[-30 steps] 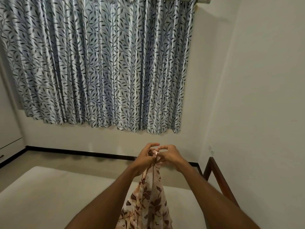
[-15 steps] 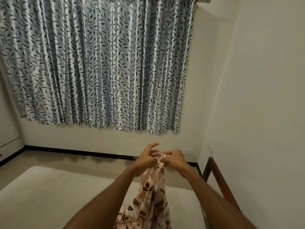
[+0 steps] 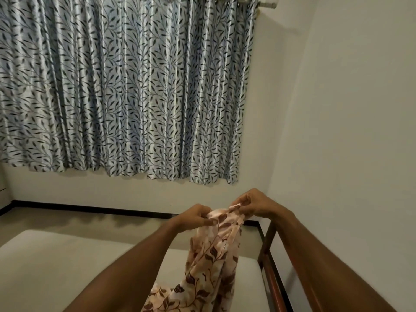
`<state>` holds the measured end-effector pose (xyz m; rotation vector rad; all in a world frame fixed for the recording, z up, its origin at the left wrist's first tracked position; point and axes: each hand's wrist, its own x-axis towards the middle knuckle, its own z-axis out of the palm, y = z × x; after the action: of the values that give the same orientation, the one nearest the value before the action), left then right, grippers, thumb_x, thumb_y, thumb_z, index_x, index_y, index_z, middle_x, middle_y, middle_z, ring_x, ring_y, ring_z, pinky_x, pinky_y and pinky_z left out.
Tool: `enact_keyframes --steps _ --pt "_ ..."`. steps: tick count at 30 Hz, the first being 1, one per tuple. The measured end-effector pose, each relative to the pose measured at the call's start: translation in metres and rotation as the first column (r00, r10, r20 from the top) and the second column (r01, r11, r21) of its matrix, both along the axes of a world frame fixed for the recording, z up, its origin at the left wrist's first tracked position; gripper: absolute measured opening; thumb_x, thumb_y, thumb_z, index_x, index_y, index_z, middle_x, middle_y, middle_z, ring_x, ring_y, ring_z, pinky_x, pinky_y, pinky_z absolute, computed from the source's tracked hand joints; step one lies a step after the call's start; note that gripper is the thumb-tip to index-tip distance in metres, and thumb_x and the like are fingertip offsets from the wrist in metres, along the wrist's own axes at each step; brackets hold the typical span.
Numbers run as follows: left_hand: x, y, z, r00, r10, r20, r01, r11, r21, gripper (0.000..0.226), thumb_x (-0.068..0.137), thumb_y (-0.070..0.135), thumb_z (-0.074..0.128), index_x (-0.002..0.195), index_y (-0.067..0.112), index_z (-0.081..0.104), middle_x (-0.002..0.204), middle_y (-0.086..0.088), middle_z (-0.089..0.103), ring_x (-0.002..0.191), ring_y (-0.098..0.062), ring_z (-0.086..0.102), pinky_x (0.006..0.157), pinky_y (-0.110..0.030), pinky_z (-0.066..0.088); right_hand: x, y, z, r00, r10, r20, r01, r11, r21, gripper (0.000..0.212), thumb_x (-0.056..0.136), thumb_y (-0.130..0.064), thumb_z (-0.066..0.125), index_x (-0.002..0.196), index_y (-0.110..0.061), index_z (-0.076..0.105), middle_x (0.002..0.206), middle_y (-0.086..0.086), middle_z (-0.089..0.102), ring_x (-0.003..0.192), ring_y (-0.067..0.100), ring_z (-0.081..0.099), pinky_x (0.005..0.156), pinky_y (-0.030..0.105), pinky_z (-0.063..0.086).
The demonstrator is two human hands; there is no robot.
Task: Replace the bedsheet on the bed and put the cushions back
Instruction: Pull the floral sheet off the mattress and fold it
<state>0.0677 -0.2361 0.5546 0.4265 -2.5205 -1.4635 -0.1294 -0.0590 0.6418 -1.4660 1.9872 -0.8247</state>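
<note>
A peach bedsheet (image 3: 209,264) with a brown leaf print hangs bunched from both my hands above the bare cream mattress (image 3: 67,266). My left hand (image 3: 195,216) grips the cloth's top edge with curled fingers. A little to the right and higher, my right hand (image 3: 254,204) pinches the same edge between thumb and fingers. The sheet's lower part trails down out of the bottom of the view. No cushions are in sight.
The bed's dark wooden frame rail (image 3: 270,262) runs along the right side, close to the white wall (image 3: 349,154). A blue leaf-patterned curtain (image 3: 123,86) hangs on the far wall. A strip of floor with a black skirting (image 3: 90,208) lies beyond the mattress.
My hands have drawn slightly apart along the sheet's edge, the right one moving right and up. More of the cloth is spread between them.
</note>
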Motion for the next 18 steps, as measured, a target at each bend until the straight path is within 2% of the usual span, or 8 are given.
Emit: enact_keyframes --steps 2,4,7,9,11,13,15,18 --pt "-0.008 0.005 0.006 0.998 0.032 -0.050 -0.032 0.999 0.004 0.012 0.091 0.027 0.077 0.092 0.019 0.069 0.081 0.002 0.064 0.074 -0.010 0.061 0.065 -0.025 0.046 -0.005 -0.002 -0.003 0.950 -0.151 -0.274 0.147 0.989 -0.033 0.027 0.086 -0.006 0.078 0.113 -0.008 0.077 0.104 0.008 0.077 0.086 0.024 0.076 0.080 0.039 0.064" --pt "-0.020 0.012 0.013 0.996 0.013 -0.087 -0.019 0.997 -0.072 0.015 0.090 0.032 0.077 0.092 0.020 0.067 0.078 0.005 0.060 0.070 -0.008 0.056 0.065 -0.029 0.044 -0.004 -0.005 -0.002 0.791 -0.199 -0.579 0.229 0.973 -0.021 0.015 0.090 -0.018 0.075 0.103 -0.012 0.076 0.102 0.008 0.074 0.086 0.025 0.070 0.077 0.038 0.061" --pt "-0.038 0.025 0.025 0.993 -0.022 -0.114 0.009 0.993 -0.117 0.031 0.085 0.041 0.078 0.098 0.015 0.067 0.079 0.002 0.060 0.069 -0.012 0.055 0.065 -0.037 0.044 0.005 -0.004 0.003 0.577 -0.302 -0.759 0.344 0.933 -0.110 0.007 0.095 -0.015 0.063 0.096 -0.011 0.069 0.097 0.010 0.068 0.082 0.026 0.065 0.066 0.034 0.051" --pt "-0.045 0.030 0.032 0.995 -0.040 -0.092 0.034 0.998 -0.059 0.038 0.083 0.044 0.080 0.106 0.016 0.069 0.088 -0.001 0.068 0.077 -0.015 0.064 0.072 -0.040 0.053 0.004 -0.002 0.007 0.542 -0.454 -0.707 0.331 0.889 -0.317 0.015 0.098 -0.015 0.055 0.094 -0.012 0.069 0.095 0.009 0.068 0.081 0.026 0.065 0.064 0.032 0.045" --pt "-0.044 0.034 0.039 0.997 -0.078 -0.009 0.079 0.996 0.042 0.043 0.085 0.047 0.079 0.113 0.015 0.071 0.103 -0.004 0.075 0.093 -0.022 0.073 0.089 -0.044 0.060 0.001 0.000 0.012 0.633 -0.572 -0.522 0.296 0.801 -0.520 0.022 0.099 -0.016 0.047 0.097 -0.012 0.069 0.095 0.006 0.068 0.082 0.024 0.063 0.068 0.034 0.049" --pt "-0.039 0.034 0.039 0.975 -0.170 0.145 0.132 0.961 0.243 0.052 0.092 0.055 0.069 0.110 0.006 0.070 0.104 -0.010 0.073 0.100 -0.033 0.071 0.094 -0.052 0.059 -0.004 0.004 0.020 0.742 -0.590 -0.317 0.274 0.699 -0.661 0.027 0.095 -0.016 0.046 0.102 -0.012 0.071 0.098 0.004 0.070 0.086 0.020 0.064 0.075 0.035 0.053" --pt "-0.030 0.030 0.031 0.892 -0.316 0.323 0.164 0.892 0.420 0.056 0.099 0.056 0.050 0.112 0.005 0.069 0.108 -0.015 0.072 0.102 -0.037 0.068 0.094 -0.049 0.054 -0.010 0.009 0.029 0.787 -0.594 -0.164 0.291 0.593 -0.751 0.029 0.092 -0.010 0.046 0.102 -0.011 0.073 0.099 0.002 0.072 0.090 0.016 0.066 0.081 0.029 0.054" --pt "-0.016 0.023 0.007 0.761 -0.337 0.554 0.105 0.907 0.408 0.051 0.098 0.048 0.048 0.125 0.010 0.067 0.123 -0.017 0.070 0.114 -0.037 0.069 0.097 -0.049 0.053 -0.018 0.017 0.039 0.766 -0.642 0.019 0.413 0.469 -0.781 0.035 0.096 0.004 0.045 0.107 -0.012 0.074 0.102 -0.005 0.072 0.096 0.013 0.066 0.086 0.018 0.052"
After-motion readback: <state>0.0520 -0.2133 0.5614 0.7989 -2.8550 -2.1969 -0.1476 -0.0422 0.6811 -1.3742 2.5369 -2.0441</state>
